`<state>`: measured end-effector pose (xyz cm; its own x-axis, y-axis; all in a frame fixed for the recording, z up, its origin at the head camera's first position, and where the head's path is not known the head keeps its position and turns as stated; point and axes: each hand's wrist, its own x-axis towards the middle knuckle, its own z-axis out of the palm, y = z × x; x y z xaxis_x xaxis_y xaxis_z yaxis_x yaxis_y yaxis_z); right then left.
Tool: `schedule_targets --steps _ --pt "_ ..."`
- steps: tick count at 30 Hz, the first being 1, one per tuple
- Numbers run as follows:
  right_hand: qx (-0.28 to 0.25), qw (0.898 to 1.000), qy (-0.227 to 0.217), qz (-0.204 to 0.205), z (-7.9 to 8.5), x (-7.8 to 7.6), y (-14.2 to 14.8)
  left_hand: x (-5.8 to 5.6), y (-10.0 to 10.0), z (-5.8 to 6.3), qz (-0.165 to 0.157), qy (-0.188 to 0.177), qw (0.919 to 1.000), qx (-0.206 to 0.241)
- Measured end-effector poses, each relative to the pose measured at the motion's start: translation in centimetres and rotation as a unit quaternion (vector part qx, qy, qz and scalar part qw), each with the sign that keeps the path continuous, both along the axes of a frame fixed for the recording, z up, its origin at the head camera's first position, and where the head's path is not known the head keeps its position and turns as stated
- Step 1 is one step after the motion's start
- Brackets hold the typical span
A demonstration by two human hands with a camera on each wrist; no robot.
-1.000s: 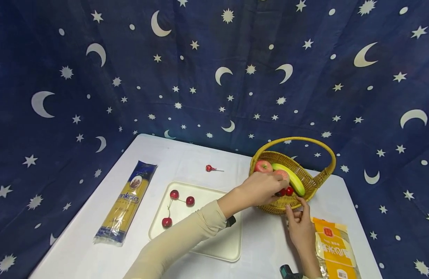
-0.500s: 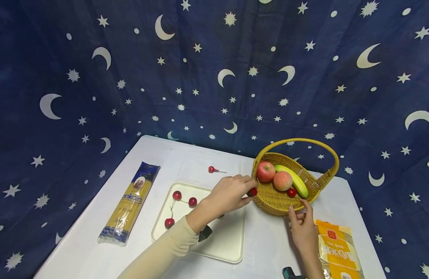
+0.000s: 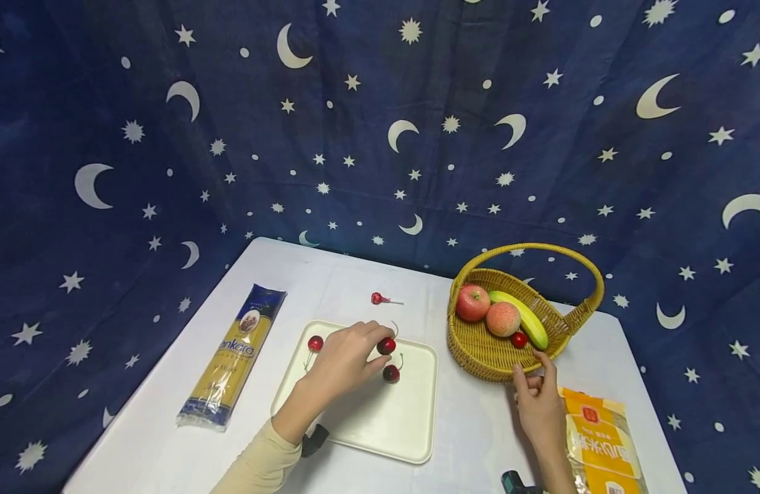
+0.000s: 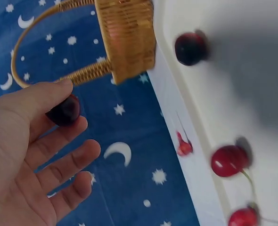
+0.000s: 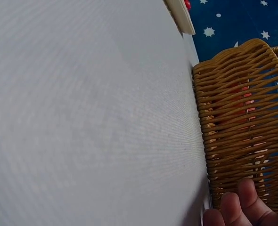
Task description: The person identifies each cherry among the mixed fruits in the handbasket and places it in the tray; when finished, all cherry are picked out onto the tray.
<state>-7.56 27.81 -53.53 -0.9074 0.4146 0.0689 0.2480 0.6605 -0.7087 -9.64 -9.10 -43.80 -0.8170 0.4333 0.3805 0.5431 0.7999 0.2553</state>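
Note:
Between thumb and index finger, my left hand point(image 3: 349, 357) pinches a dark red cherry point(image 4: 66, 110), with its other fingers loosely spread. It is over the cream tray point(image 3: 386, 432). Just below the held cherry in the head view, another dark cherry point(image 3: 391, 374) lies on the tray. A brighter red cherry point(image 3: 315, 344) is at the tray's left; the left wrist view shows stemmed cherries point(image 4: 229, 160) there. My right hand point(image 3: 540, 405) grips the near rim of the wicker basket point(image 3: 485, 363). Inside are an apple point(image 3: 472, 303), a peach point(image 3: 503, 319), a banana point(image 3: 525, 321) and a small red cherry point(image 3: 518, 339).
A lollipop point(image 3: 380, 298) lies behind the tray. To the left is a pasta packet point(image 3: 234, 357). An orange-and-clear food bag point(image 3: 602, 439) lies beside my right forearm. A dark starry cloth point(image 3: 355, 137) hangs behind the white table point(image 3: 466, 425).
My left hand has come out of the basket with a cherry and moved left over the tray. My right hand stays at the basket rim.

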Motion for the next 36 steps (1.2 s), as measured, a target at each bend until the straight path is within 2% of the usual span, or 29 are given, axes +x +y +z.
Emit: schedule_targets --steps 3,8,17,22,28,36 --pt "-0.001 1.0 -0.003 -0.001 0.0 0.0 0.0 0.7 -1.3 -0.4 0.021 0.004 0.9998 0.006" --pt "-0.003 1.0 -0.004 -0.007 0.0 0.0 0.0 1.8 -2.7 -1.3 0.037 0.006 0.9993 0.008" --pt "-0.003 1.0 0.006 0.001 0.2 -0.1 0.2 3.5 -4.6 -3.8 0.072 -0.02 0.9971 -0.013" --pt "-0.002 1.0 0.007 0.001 0.3 -0.2 0.2 4.1 -5.1 -5.0 0.069 -0.033 0.996 -0.047" --pt "-0.011 1.0 -0.003 -0.003 0.3 -0.2 -0.1 4.4 -5.3 -6.5 0.049 -0.041 0.9938 -0.092" --pt "-0.012 1.0 -0.006 -0.001 0.5 -0.1 -0.3 4.8 -5.6 -7.0 0.041 -0.046 0.9928 -0.102"
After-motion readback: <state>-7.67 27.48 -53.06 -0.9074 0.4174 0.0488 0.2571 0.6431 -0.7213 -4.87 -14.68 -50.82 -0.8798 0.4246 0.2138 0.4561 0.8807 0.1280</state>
